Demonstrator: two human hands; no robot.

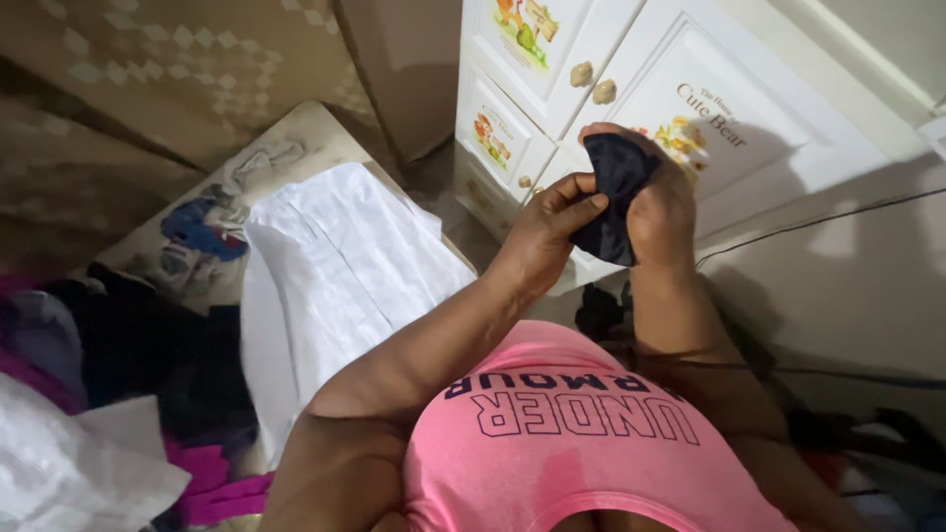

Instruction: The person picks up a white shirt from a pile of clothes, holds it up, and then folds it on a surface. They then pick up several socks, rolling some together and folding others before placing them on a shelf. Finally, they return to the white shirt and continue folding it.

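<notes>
A dark navy cloth (616, 197), a white garment (335, 266), a pink shirt (572, 443), and a white cabinet (690, 108) with cartoon-animal pictures.

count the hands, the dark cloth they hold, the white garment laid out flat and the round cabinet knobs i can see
hands: 2 (left hand, right hand)
dark cloth, held by both: 1
white garment: 1
round knobs on the white cabinet: 4, two large and two small
total: 8

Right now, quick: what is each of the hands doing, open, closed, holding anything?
Left hand: closed, fingers pinching the dark cloth.
Right hand: closed around the same dark cloth, holding it up in front of the white cabinet.
</notes>
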